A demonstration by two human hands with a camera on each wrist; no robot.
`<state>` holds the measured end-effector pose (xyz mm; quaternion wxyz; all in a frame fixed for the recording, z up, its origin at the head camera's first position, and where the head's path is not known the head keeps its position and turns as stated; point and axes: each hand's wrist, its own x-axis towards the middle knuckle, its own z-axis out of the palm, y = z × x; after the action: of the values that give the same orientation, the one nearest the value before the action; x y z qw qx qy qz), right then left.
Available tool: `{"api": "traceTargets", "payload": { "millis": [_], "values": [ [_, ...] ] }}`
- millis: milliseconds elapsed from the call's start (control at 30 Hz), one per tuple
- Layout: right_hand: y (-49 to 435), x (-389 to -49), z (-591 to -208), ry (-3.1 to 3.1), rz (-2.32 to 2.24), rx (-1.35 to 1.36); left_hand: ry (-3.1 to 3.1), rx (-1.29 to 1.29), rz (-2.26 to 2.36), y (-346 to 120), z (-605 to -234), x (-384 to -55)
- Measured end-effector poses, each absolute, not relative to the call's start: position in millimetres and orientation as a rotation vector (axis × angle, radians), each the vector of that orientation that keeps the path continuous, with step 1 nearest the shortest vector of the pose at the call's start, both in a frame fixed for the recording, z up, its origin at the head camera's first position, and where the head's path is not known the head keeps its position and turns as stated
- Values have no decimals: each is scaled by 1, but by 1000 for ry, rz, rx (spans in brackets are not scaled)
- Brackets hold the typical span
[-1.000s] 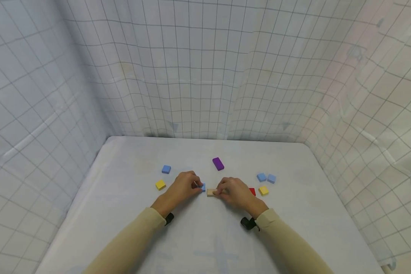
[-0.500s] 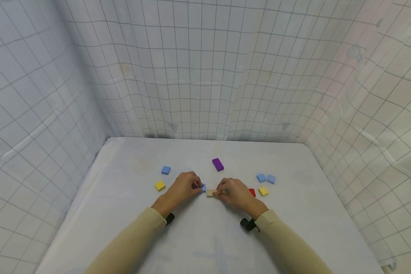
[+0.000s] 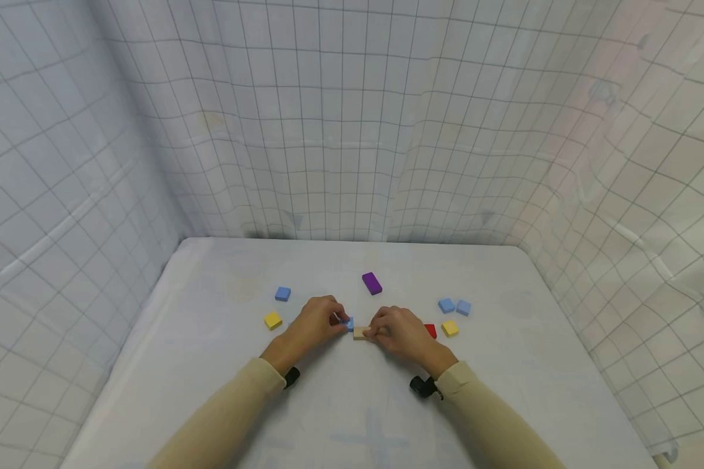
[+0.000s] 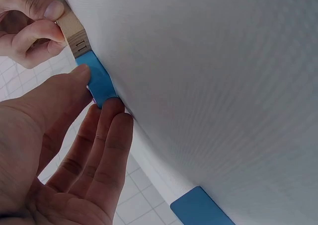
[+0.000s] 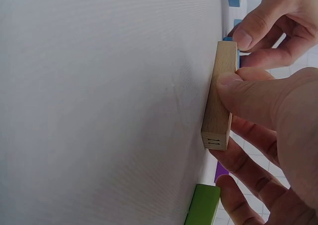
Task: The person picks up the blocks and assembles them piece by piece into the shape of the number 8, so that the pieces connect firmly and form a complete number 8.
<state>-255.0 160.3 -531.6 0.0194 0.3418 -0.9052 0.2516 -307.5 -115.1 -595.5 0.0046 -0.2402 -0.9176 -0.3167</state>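
Note:
My left hand (image 3: 340,320) pinches a small blue block (image 3: 349,323) between thumb and fingers on the white table (image 3: 352,404). In the left wrist view this blue block (image 4: 99,83) stands on its edge against the cloth. My right hand (image 3: 375,332) grips a plain wooden block (image 3: 360,333) just right of the blue one. The right wrist view shows the wooden block (image 5: 221,96) under my thumb (image 5: 258,93), its far end meeting the blue block. The wooden block (image 4: 74,34) touches the blue block's end in the left wrist view.
A purple block (image 3: 372,283) lies behind the hands. Left of them are a blue block (image 3: 282,294) and a yellow block (image 3: 272,320). To the right are a red block (image 3: 430,330), a yellow block (image 3: 449,327) and two blue blocks (image 3: 446,305). A green block (image 5: 203,205) lies under my right hand. Gridded curtains surround the table.
Both hands and their blocks stay where they were; only the head view has shifted slightly.

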Motion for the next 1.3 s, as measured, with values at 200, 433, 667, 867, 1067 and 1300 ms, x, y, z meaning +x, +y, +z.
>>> {"api": "traceTargets", "payload": {
  "millis": [200, 433, 667, 867, 1067, 1300],
  "values": [
    [159, -254, -530, -2811, 791, 1049, -2862, -782, -973, -116, -597, -308],
    [159, -256, -531, -2797, 799, 1055, -2867, -791, -986, -118, -598, -311],
    [158, -254, -530, -2801, 800, 1038, -2872, -785, -991, -116, -594, -309],
    [158, -252, -528, -2809, 800, 1027, -2821, -826, -962, -114, -576, -294],
    [158, -251, -528, -2825, 808, 1006, -2871, -774, -1003, -115, -590, -305],
    [158, -252, -530, -2815, 796, 1021, -2830, -803, -1052, -113, -571, -293]
  ]
}}
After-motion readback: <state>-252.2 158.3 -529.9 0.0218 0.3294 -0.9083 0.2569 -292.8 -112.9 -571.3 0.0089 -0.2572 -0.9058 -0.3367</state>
